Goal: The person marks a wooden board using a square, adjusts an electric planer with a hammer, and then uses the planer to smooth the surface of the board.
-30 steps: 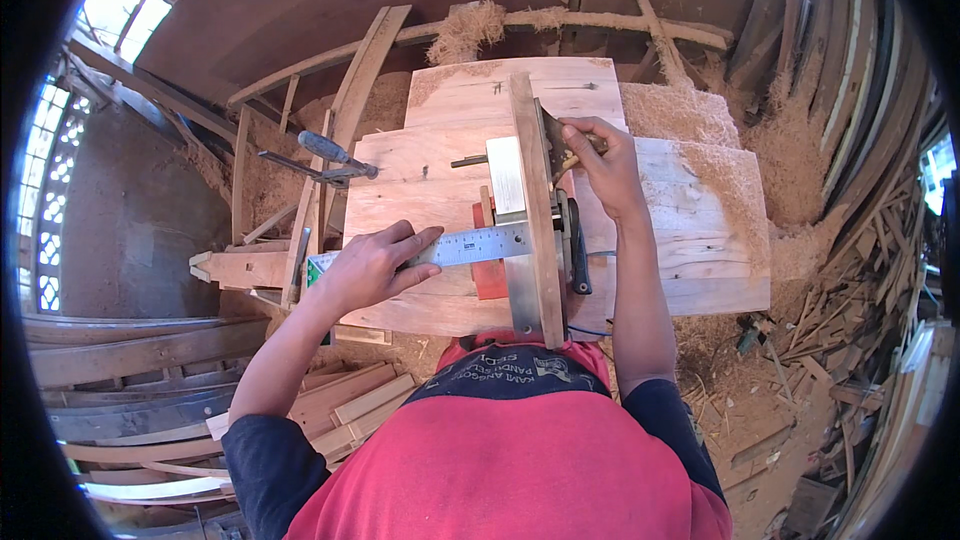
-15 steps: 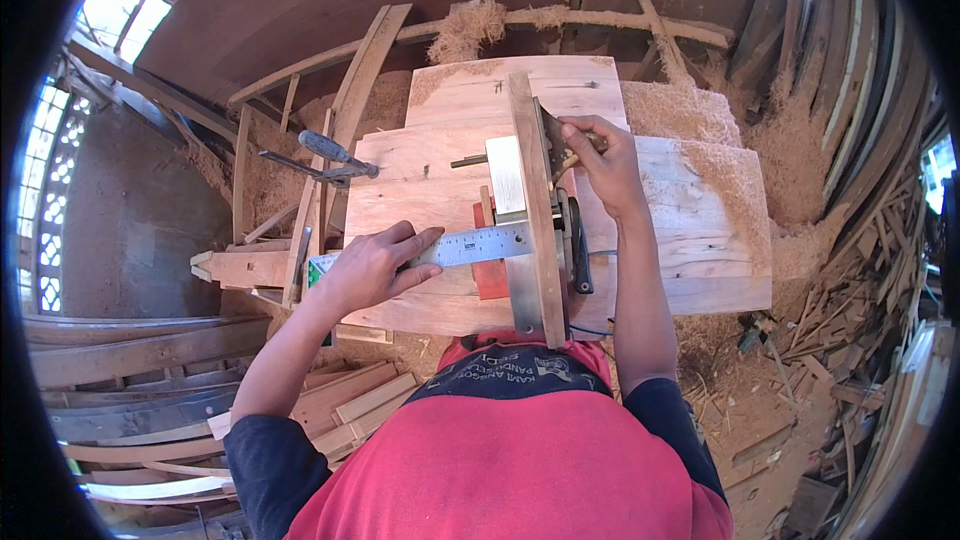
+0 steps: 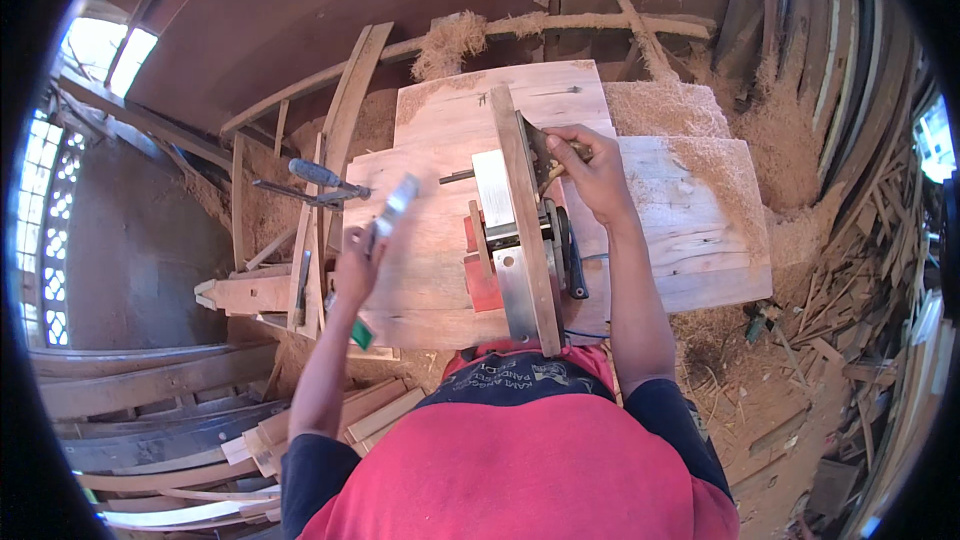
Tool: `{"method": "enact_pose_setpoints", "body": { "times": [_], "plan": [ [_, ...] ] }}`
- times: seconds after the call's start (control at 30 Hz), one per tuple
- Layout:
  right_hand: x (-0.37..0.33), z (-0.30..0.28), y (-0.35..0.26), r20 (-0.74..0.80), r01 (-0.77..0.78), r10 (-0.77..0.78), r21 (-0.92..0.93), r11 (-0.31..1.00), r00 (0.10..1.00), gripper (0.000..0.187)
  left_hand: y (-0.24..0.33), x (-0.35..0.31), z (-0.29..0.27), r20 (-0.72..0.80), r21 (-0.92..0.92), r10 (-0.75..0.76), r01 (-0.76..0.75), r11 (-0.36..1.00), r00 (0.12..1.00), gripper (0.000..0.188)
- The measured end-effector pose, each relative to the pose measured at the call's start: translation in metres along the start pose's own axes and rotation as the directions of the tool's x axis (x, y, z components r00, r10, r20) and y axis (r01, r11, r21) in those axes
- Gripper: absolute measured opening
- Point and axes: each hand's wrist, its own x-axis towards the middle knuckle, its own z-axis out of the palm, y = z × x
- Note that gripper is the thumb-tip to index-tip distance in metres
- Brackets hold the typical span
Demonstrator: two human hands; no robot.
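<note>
My left hand point(image 3: 356, 265) is closed round a try square with a metal rule blade point(image 3: 400, 198) and a green end point(image 3: 361, 332); motion blurs it over the left part of the wooden worktop point(image 3: 420, 280). My right hand point(image 3: 592, 175) grips a dark angled piece point(image 3: 537, 145) along the right side of a narrow wooden board point(image 3: 527, 210). That board stands on edge over a red-bodied tool, seemingly an upturned electric planer point(image 3: 482, 280), with flat metal plates point(image 3: 515, 295) beside it. What lies under my right fingers is partly hidden.
A clamp with a grey-blue handle point(image 3: 315, 173) sits at the worktop's left edge. Wood shavings point(image 3: 725, 175) cover the right side and the wooden rail behind. Offcuts point(image 3: 830, 340) pile up at right; long planks point(image 3: 150, 385) lie at lower left.
My left hand has drawn the try square leftward, off the wooden board and planer, and tilted its blade up and away. My right hand keeps its grip beside the board.
</note>
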Motion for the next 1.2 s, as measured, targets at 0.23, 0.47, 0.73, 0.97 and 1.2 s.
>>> {"method": "enact_pose_setpoints", "body": {
  "times": [0.23,0.47,0.73,0.97,1.2],
  "plan": [
    [0.003,-0.004,0.0,-0.026,0.114,-0.12,-0.17,0.979,0.992,0.022,0.052,0.022,0.051,-0.076,0.289,0.108,-0.081,0.954,0.991,0.051],
    [-0.002,-0.005,0.004,-0.003,0.125,-0.126,-0.049,0.991,0.992,0.043,0.179,0.09,0.002,0.082,-0.96,-0.076,0.099,0.261,0.994,0.046],
    [-0.049,-0.03,0.088,-0.176,-0.207,0.109,-0.869,0.449,0.978,0.062,0.17,0.1,0.004,0.226,-0.969,0.051,0.22,0.113,0.973,0.023],
    [-0.047,-0.039,0.081,-0.182,-0.307,0.248,-0.562,0.768,0.952,0.029,0.171,0.1,0.002,0.232,-0.968,0.087,0.221,0.116,0.969,0.027],
    [-0.08,-0.06,0.023,-0.239,-0.158,0.188,0.141,0.977,0.953,0.019,0.164,0.1,0.003,0.239,-0.968,0.106,0.228,0.109,0.965,0.028]
  ]
}}
